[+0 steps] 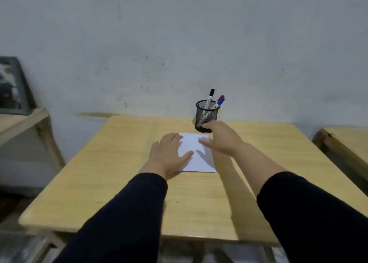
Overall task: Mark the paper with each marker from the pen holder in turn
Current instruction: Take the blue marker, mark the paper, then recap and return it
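Observation:
A white sheet of paper (196,153) lies on the wooden table (123,163). Behind it stands a black mesh pen holder (207,113) with three markers: a black-capped one (210,97), a red-capped one (221,97) and a blue-capped one (220,102). My left hand (169,153) rests flat on the paper's left edge, fingers spread. My right hand (219,137) hovers over the paper's far right corner, fingers apart, fingertips at the base of the holder. Neither hand holds anything.
A grey wall rises right behind the table. A second wooden table (346,143) stands to the right. On the left is a wooden shelf (23,121) with a dark framed object on it.

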`<state>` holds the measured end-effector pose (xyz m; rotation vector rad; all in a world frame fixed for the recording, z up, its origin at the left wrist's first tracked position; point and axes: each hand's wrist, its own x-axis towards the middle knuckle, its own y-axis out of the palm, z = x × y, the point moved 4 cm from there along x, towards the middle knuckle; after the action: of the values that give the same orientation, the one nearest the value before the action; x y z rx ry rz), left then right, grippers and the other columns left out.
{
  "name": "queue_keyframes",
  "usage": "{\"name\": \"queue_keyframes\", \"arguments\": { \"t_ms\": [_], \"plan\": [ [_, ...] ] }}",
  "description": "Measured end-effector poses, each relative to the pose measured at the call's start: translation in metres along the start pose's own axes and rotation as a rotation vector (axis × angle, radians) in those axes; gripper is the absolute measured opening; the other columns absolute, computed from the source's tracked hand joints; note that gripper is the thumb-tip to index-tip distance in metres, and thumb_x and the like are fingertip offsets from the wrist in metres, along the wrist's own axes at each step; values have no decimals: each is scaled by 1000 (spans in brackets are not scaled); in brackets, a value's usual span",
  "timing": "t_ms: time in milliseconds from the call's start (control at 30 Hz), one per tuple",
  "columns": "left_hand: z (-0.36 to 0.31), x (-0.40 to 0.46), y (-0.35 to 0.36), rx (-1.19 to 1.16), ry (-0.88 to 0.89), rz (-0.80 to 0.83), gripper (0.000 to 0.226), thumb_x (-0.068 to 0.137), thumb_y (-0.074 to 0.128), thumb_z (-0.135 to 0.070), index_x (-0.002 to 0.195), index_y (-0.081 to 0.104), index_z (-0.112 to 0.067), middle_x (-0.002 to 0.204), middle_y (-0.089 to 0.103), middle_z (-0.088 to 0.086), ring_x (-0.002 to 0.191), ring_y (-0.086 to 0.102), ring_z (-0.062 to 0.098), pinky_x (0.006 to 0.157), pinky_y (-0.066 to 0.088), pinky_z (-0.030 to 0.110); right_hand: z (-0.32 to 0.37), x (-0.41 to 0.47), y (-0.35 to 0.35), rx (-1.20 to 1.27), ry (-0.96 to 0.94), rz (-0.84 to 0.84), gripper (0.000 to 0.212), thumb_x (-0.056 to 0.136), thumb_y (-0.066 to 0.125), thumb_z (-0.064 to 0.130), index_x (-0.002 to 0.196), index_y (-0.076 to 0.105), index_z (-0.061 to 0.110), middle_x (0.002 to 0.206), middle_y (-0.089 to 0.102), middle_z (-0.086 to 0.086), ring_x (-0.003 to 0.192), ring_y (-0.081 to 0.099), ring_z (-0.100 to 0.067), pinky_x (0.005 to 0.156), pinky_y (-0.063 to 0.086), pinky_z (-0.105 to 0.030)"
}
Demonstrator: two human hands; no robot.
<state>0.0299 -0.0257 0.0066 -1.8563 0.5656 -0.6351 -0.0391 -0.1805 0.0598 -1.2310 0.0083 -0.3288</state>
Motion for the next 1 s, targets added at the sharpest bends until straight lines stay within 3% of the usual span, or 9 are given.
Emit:
{"name": "queue_keyframes", "arguments": {
  "t_ms": [167, 400, 633, 800, 867, 1000],
  "plan": [
    [1, -16, 21, 28, -62, 31, 70, 87, 41, -60, 145, 31, -21, 157, 24, -5, 146, 18, 14, 115, 24, 51, -16, -27, 36, -22, 57, 74, 54, 90, 56, 41, 139, 45, 20, 145, 45, 3, 134, 39, -18, 106, 38, -38],
    [1, 0, 34, 26, -66, 75, 70, 88, 34, -64, 147, 24, -27, 159, 15, -11, 148, 8, 9, 120, 3, 52, -43, -4, 46, 45, 86, -19, 45, 94, 50, 32, 136, 49, 17, 142, 50, 3, 130, 44, -19, 102, 42, -37],
    [2, 12, 35, 9, -53, 63, 70, 87, 34, -65, 146, 24, -30, 158, 15, -15, 148, 5, 5, 120, -2, 51, -63, 48, -12, 234, 349, -431, 33, 93, 54, 32, 121, 55, 14, 121, 59, -4, 114, 54, -24, 89, 47, -37],
    [2, 10, 34, -11, -48, 48, 69, 87, 34, -66, 145, 25, -30, 158, 15, -16, 147, 5, 5, 120, -3, 50, -72, 83, -29, 367, 510, -450, 43, 89, 58, 44, 117, 58, 12, 121, 61, -7, 114, 56, -27, 89, 46, -38],
    [3, 10, 34, -20, -46, 42, 69, 87, 34, -65, 145, 25, -30, 158, 16, -16, 147, 5, 4, 120, -3, 49, -70, 90, -25, 395, 539, -430, 40, 87, 59, 45, 109, 62, 12, 115, 63, -7, 108, 58, -28, 87, 49, -38],
    [2, 9, 34, -20, -46, 43, 70, 87, 33, -66, 146, 24, -30, 157, 15, -17, 148, 3, 4, 120, -4, 49, -68, 100, -16, 405, 581, -411, 33, 85, 60, 46, 77, 59, 14, 84, 61, -7, 80, 56, -28, 67, 41, -31]
  ]
}}
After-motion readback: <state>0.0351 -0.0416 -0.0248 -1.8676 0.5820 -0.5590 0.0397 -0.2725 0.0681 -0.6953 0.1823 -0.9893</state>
